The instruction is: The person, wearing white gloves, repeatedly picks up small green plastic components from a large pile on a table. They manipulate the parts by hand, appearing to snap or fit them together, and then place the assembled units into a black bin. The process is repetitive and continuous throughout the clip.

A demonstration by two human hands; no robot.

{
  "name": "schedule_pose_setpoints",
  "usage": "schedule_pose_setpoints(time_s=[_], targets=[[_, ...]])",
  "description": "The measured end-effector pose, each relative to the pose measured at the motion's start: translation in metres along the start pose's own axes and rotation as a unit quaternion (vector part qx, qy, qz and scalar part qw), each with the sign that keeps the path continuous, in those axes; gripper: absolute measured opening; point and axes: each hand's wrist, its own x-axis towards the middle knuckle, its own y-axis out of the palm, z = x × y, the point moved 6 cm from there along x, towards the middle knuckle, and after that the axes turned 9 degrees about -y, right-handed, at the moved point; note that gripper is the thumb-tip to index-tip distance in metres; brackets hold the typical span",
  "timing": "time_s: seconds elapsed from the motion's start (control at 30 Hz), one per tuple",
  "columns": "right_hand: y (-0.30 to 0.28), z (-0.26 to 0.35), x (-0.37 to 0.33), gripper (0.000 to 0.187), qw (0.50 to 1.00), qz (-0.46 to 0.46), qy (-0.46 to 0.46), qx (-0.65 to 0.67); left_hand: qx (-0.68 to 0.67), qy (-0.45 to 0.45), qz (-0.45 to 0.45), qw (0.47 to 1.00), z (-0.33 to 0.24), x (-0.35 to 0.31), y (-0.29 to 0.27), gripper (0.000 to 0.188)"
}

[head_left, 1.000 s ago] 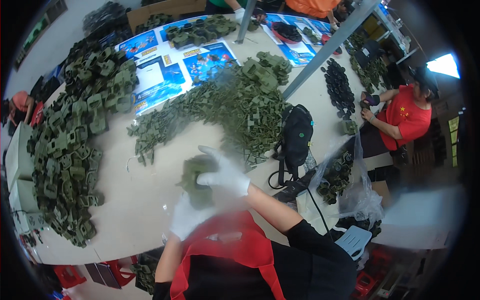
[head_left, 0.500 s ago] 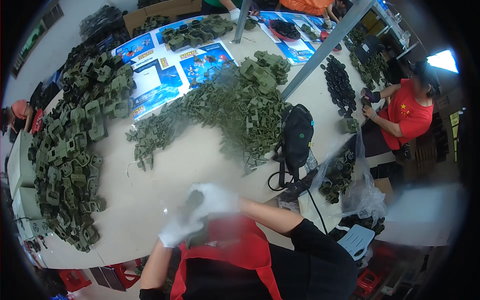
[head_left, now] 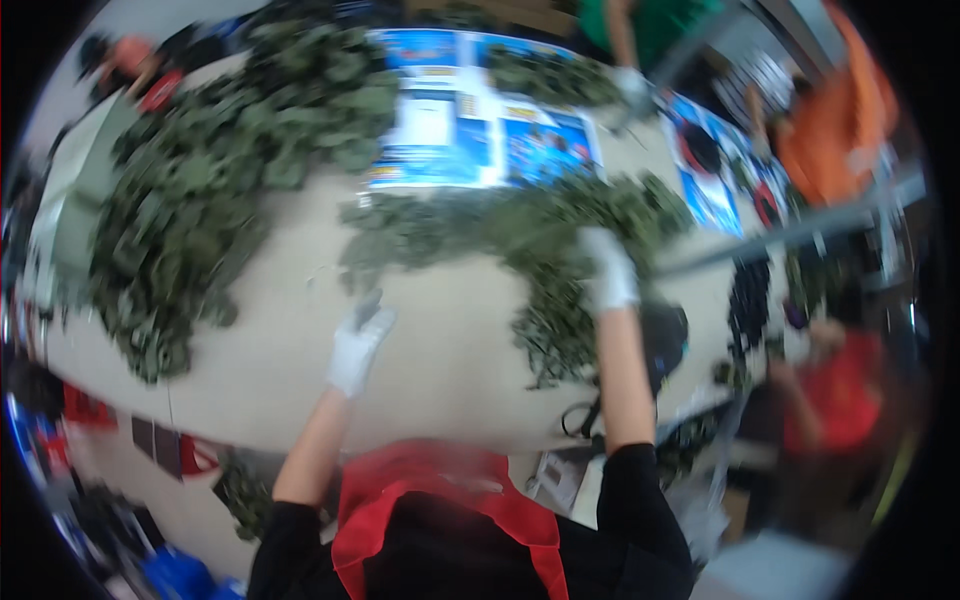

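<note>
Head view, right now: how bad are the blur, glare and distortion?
Head view: blur softens the whole picture, smearing the right hand and the heap of green parts by it; head view: the printed sheets look washed out in their pale areas; head view: the near edge of the table bows, and the picture's corners go black.

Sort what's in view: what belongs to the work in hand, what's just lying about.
Belongs, apparently: small green parts, with the right hand at them; larger green parts, heaped at left.

Likely lying about: black bag, blurred; blue printed sheets.
</note>
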Motion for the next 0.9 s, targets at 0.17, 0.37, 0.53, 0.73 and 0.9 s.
schedule_pose_setpoints(time_s=[0.17, 0.37, 0.53, 0.73, 0.9], targets=[[-0.196, -0.004, 0.152, 0.042, 0.940, -0.174, -0.086, 0.280, 0.318, 0.029, -0.224, 0.921, -0.026, 0.042, -0.078, 0.068], [-0.199, 0.013, 0.169, 0.043, 0.882, -0.336, -0.026, 0.329, 0.190, 0.054, -0.521, 0.831, -0.087, 0.104, -0.179, 0.093], [-0.140, -0.041, 0.112, 0.031, 0.988, -0.023, 0.018, 0.150, 0.013, -0.025, -0.559, 0.829, -0.160, 0.142, -0.208, 0.112], [-0.001, -0.110, -0.058, 0.043, 0.982, 0.051, 0.174, 0.053, -0.089, -0.076, -0.494, 0.861, -0.155, 0.197, -0.242, 0.101], [0.047, -0.128, -0.136, 0.034, 0.976, 0.093, 0.198, 0.027, -0.127, 0.058, -0.314, 0.939, -0.138, 0.191, -0.248, 0.075]])
